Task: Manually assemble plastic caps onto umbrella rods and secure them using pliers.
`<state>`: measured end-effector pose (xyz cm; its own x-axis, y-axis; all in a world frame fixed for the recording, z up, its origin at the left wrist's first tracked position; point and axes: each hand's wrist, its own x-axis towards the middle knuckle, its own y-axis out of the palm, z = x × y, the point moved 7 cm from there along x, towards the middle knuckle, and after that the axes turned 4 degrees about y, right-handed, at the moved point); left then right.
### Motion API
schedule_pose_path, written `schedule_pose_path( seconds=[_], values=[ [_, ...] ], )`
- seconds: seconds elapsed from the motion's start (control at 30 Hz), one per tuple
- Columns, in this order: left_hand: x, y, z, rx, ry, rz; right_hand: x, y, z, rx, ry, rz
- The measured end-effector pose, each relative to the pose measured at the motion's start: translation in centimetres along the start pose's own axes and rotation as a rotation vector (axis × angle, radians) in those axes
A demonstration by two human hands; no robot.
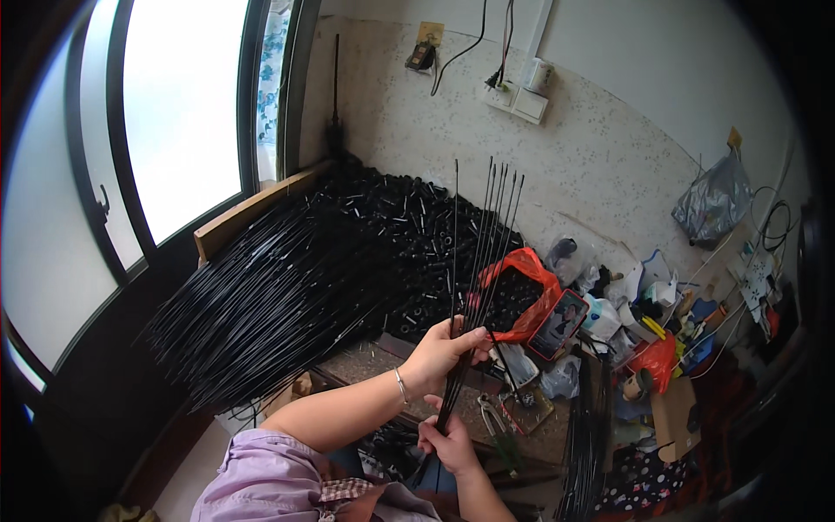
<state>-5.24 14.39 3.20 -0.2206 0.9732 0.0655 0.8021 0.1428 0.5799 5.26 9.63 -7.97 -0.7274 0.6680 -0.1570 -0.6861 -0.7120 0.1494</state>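
While the left hand (439, 355) pinches the thin black rods (483, 248) midway, the right hand (450, 444) clamps their lower ends, beside a heap of black tubes (409, 235).

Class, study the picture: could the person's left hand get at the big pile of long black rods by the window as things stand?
Probably not at once: the left hand is closed around a bunch of thin black rods. The pile of long black rods lies close, nothing between.

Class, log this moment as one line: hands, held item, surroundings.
left hand: grips rod bundle upper | right hand: grips its base | rods upright, fanned | left: rod pile
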Motion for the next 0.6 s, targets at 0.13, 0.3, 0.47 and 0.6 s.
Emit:
schedule_pose_path(
  seconds=[0.13,0.3,0.47,0.6],
  values=[
    [-1.3,-1.3,0.7,0.147,0.069,0.242,-2.0,-0.7,0.0,0.374,-0.084,0.103],
    [-3.2,-11.9,-0.3,1.467,0.199,0.234,-1.6,-2.1,3.6,0.233,-0.258,-0.074],
    [-4.9,-22.8,-1.4,2.118,0.175,-0.385,-0.7,-2.0,6.5,0.220,-0.391,-0.038],
    [-4.5,-20.9,-3.3,2.039,0.372,-0.444,-0.3,-2.4,7.3,0.229,-0.415,-0.095]
  ],
)
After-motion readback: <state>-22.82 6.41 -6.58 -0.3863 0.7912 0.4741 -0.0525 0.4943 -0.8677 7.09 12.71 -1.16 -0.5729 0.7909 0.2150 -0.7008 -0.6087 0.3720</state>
